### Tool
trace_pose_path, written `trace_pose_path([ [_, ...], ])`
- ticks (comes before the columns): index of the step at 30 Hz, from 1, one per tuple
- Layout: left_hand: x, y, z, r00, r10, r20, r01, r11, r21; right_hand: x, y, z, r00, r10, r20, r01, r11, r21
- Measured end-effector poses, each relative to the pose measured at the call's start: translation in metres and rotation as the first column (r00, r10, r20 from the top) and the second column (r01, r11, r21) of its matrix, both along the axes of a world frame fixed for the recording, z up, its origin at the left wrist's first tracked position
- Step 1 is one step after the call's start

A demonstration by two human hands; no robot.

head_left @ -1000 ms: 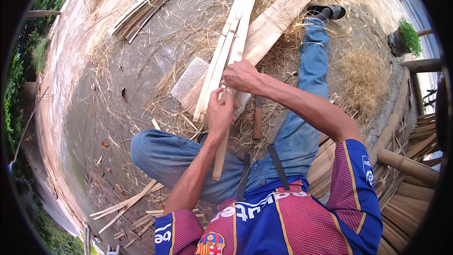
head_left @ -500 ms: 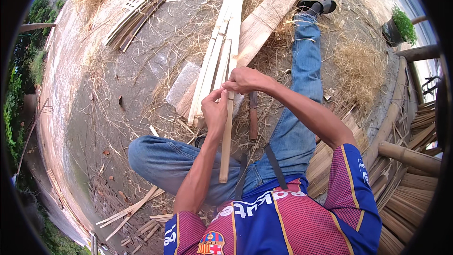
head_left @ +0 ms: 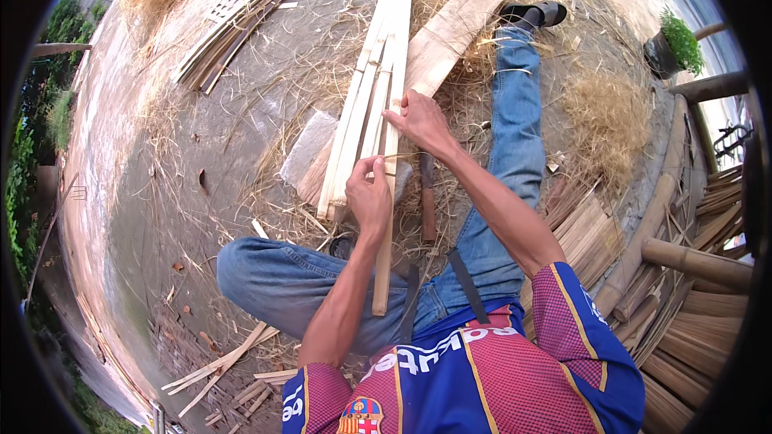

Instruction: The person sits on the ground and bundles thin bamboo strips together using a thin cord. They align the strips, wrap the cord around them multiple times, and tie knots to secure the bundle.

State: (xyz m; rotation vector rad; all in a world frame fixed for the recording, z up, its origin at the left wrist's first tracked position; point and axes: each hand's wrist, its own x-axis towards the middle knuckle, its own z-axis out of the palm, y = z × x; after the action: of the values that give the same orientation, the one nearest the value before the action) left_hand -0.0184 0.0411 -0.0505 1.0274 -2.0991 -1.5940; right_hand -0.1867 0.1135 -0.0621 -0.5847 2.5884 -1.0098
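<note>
Both hands clamped on one bamboo strip, long axis running away from body over lap: left hand nearer, right hand further up, w/ thin sliver between.

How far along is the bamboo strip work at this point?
Done: several split bamboo strips lie side by side on the ground, with shavings around. In hand: the left hand and right hand grip one long strip, peeling a thin sliver. Left: whole bamboo poles wait on the right.
</note>
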Motion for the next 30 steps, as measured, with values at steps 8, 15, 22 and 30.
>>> trace_pose_path([
  [8,-0.001,-0.002,-0.005,0.997,0.079,0.025,-0.080,0.996,0.040,0.001,-0.012,0.014,0.998,-0.041,-0.046,0.042,0.999,0.013],
  [15,-0.001,-0.002,-0.014,0.992,0.129,-0.015,-0.126,0.986,0.109,0.008,-0.014,0.024,0.991,-0.131,-0.039,0.129,0.991,-0.047],
  [22,-0.002,-0.001,-0.013,0.989,0.122,-0.079,-0.115,0.990,0.084,-0.003,-0.008,0.012,0.977,-0.176,0.118,0.189,0.976,-0.110],
  [30,0.001,-0.017,-0.006,0.986,0.160,0.048,-0.149,0.707,0.692,-0.006,-0.008,0.009,0.902,-0.161,0.401,0.239,0.959,-0.154],
])
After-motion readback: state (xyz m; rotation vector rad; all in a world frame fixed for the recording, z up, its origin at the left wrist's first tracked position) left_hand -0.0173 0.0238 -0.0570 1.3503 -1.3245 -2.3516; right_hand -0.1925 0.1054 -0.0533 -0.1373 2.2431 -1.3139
